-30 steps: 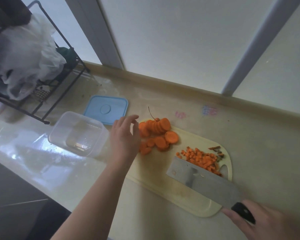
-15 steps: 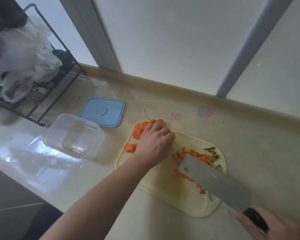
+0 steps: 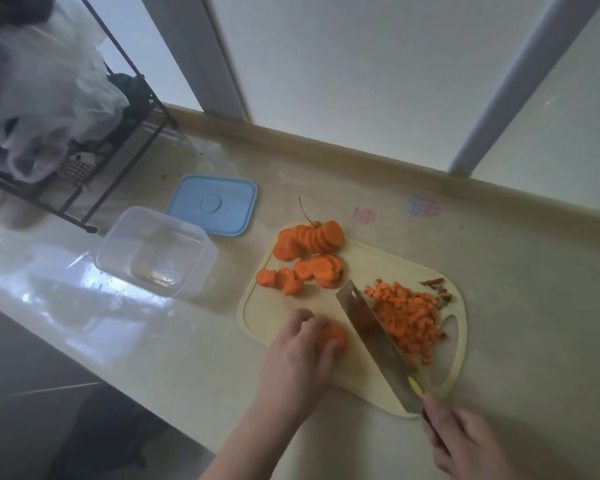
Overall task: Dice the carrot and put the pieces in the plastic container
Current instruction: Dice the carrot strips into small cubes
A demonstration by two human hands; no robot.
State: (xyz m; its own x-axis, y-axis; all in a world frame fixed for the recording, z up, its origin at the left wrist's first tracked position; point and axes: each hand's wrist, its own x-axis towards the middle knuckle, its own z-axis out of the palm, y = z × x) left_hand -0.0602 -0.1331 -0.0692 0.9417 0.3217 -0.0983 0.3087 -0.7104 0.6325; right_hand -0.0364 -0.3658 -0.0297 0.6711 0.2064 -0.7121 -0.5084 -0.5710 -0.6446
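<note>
On the cream cutting board (image 3: 361, 271) lie round carrot slices (image 3: 309, 251) at the far left corner and a heap of diced carrot (image 3: 407, 315) on the right. My left hand (image 3: 298, 358) holds a small stack of carrot slices (image 3: 336, 336) down on the board's near side. My right hand (image 3: 465, 441) grips the handle of a cleaver (image 3: 374, 337), whose blade stands on edge between the stack and the diced heap. The clear plastic container (image 3: 156, 252) sits with nothing in it left of the board.
The container's blue lid (image 3: 213, 204) lies behind it. A black wire rack (image 3: 94, 157) holding plastic bags stands at the far left. The counter's front edge runs diagonally below my left arm. A window sill and frame lie behind the board.
My left hand took some slices from the pile and drew them to the board's near side. The cleaver swung from lying flat to standing on edge beside the diced heap.
</note>
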